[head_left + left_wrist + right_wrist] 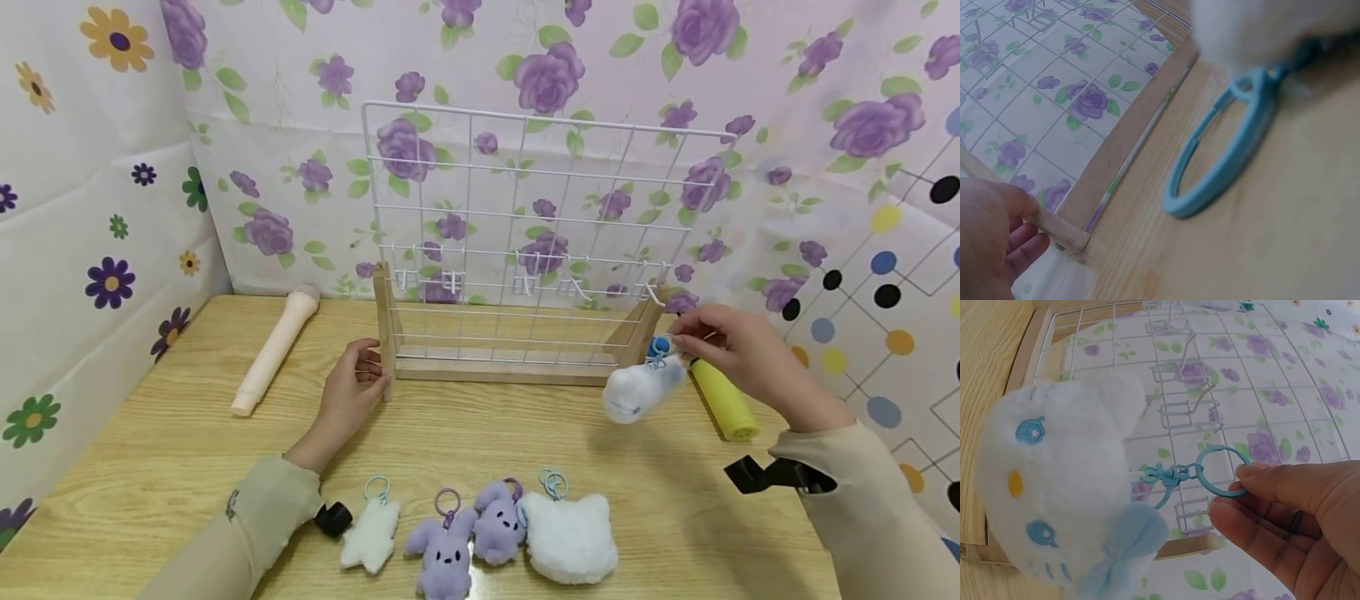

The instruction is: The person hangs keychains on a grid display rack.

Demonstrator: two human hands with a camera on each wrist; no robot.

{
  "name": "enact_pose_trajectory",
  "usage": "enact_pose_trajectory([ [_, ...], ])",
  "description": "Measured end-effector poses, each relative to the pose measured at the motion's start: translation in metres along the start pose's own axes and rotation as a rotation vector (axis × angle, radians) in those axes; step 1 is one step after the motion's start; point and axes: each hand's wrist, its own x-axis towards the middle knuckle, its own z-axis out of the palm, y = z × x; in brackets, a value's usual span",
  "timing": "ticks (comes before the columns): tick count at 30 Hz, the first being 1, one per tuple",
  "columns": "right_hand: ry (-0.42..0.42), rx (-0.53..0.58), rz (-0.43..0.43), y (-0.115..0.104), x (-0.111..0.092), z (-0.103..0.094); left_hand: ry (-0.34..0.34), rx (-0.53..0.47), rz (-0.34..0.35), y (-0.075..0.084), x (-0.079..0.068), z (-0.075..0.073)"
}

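My right hand (738, 354) pinches the blue key ring (1205, 481) of a white plush keychain (633, 393) between thumb and fingers. The plush hangs at the right end of a white wire grid rack (491, 207). In the right wrist view it shows a cat-like face with blue eyes, a yellow nose and a light blue bow (1125, 547). Several white hooks (525, 285) hang along one bar of the grid. My left hand (348, 392) grips the left wooden upright (386, 321) of the rack's stand, thumb on the near side.
Along the near edge lie a pale plush keychain (372, 533), two purple plush keychains (444, 558) and another white cat-shaped plush (572, 540). A pale pink microphone-shaped stick (276, 350) lies left of the rack. To the right lies a yellow cylinder (723, 402). Flowered cloth (300, 108) hangs behind.
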Motion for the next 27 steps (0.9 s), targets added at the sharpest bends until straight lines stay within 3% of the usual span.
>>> enact_pose_trajectory([
  [9,-0.019,0.064,0.103,0.003,0.013,-0.007,0.005,0.003,0.0,0.0,0.0,0.0],
  [20,0.003,0.066,0.236,0.008,0.027,-0.004,0.003,0.015,-0.003,0.0,-0.002,0.0],
  [27,0.02,0.099,0.204,0.016,0.03,0.001,0.002,0.01,0.007,0.0,-0.001,0.001],
])
